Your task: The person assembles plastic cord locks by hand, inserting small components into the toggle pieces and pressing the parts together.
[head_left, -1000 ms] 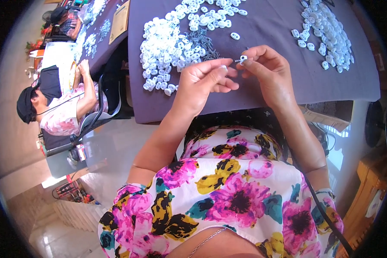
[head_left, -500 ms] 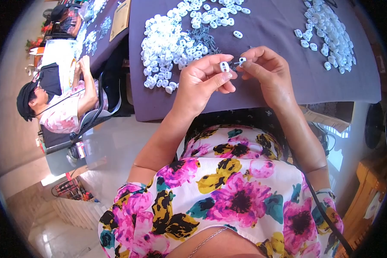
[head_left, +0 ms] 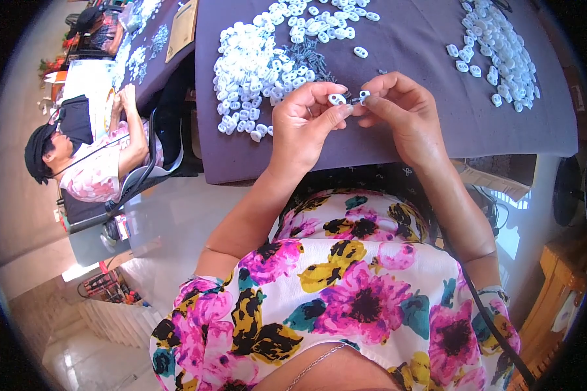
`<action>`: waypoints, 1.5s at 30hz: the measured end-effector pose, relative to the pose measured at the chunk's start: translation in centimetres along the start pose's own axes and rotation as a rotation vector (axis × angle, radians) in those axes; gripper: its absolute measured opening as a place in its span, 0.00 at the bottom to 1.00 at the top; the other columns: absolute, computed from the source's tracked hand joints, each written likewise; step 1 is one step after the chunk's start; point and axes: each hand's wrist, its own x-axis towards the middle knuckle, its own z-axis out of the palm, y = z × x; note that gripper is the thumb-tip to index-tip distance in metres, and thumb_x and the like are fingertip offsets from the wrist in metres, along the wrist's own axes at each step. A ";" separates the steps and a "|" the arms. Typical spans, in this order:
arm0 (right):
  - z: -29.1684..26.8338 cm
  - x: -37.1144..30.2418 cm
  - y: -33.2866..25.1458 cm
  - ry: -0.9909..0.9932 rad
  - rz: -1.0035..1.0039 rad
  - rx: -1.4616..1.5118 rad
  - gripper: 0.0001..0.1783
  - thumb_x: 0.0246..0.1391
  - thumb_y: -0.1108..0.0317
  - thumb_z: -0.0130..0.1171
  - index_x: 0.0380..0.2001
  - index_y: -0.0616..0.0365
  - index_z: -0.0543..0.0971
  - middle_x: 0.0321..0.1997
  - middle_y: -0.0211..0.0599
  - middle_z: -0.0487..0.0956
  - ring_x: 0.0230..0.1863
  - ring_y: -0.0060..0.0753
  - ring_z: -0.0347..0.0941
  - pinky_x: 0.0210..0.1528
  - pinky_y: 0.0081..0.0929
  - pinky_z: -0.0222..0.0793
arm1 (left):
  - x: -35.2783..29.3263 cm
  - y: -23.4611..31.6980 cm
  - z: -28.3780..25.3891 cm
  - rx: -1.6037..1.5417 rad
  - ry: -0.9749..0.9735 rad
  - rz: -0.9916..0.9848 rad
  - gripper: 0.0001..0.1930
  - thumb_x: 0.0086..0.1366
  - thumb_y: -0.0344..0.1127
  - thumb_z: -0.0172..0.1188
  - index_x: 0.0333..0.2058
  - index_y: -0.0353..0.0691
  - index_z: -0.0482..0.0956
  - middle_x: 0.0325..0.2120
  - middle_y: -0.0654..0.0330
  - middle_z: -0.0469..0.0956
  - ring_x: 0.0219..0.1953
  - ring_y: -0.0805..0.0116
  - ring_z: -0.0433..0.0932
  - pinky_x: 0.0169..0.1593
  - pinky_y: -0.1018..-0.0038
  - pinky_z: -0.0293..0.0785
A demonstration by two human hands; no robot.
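Close together over the dark tablecloth, my hands hold small white plastic parts. The thumb and fingers of my left hand (head_left: 310, 120) pinch an oval two-holed piece (head_left: 336, 100), shaped like a cord lock part. Facing it, my right hand (head_left: 404, 114) pinches a second white piece (head_left: 364, 95) with a dark opening, mostly covered by the fingertips. A small dark part (head_left: 354, 100) shows in the narrow gap between the two; its exact kind is hard to make out. Behind my left hand lies a large heap of white two-holed pieces (head_left: 244, 58), beside a pile of thin dark grey parts (head_left: 310, 58).
Another heap of white pieces (head_left: 502, 55) lies at the far right of the table (head_left: 404, 39). One loose white piece (head_left: 360, 51) rests beyond my hands. At left a person (head_left: 91, 156) sits by another table. An open cardboard box (head_left: 499, 179) stands below the right edge.
The white piece in my left hand has tilted flatter and shifted slightly left. My right hand has moved a little, its piece slightly lower.
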 end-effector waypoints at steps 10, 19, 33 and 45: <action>-0.2 0.1 -0.4 0.039 0.027 0.079 0.04 0.56 0.76 0.54 0.36 0.63 0.75 0.33 0.37 0.79 0.36 0.30 0.79 0.37 0.22 0.77 | 0.1 -0.3 0.0 -0.013 0.070 0.001 0.08 0.58 0.24 0.62 0.37 0.32 0.78 0.28 0.56 0.80 0.28 0.70 0.80 0.32 0.80 0.76; -0.3 0.1 -0.3 0.065 -0.004 0.079 0.04 0.56 0.76 0.54 0.35 0.63 0.74 0.34 0.38 0.79 0.37 0.31 0.79 0.39 0.23 0.76 | -0.8 0.5 0.8 0.106 -0.047 0.029 0.13 0.64 0.24 0.54 0.47 0.30 0.73 0.33 0.56 0.80 0.32 0.72 0.80 0.37 0.79 0.77; -0.4 0.1 -0.2 -0.014 -0.017 -0.041 0.05 0.53 0.73 0.58 0.34 0.60 0.77 0.31 0.29 0.79 0.30 0.17 0.73 0.30 0.14 0.65 | -0.5 0.7 0.6 -0.054 -0.090 0.000 0.14 0.61 0.25 0.59 0.46 0.32 0.73 0.32 0.54 0.80 0.30 0.68 0.81 0.35 0.78 0.78; -0.2 -0.1 -0.7 -0.023 -0.005 -0.125 0.03 0.54 0.74 0.58 0.33 0.58 0.77 0.31 0.26 0.78 0.31 0.14 0.72 0.30 0.13 0.65 | -0.6 1.0 0.8 -0.050 -0.107 0.022 0.13 0.60 0.23 0.59 0.44 0.31 0.74 0.33 0.56 0.79 0.31 0.72 0.79 0.36 0.78 0.78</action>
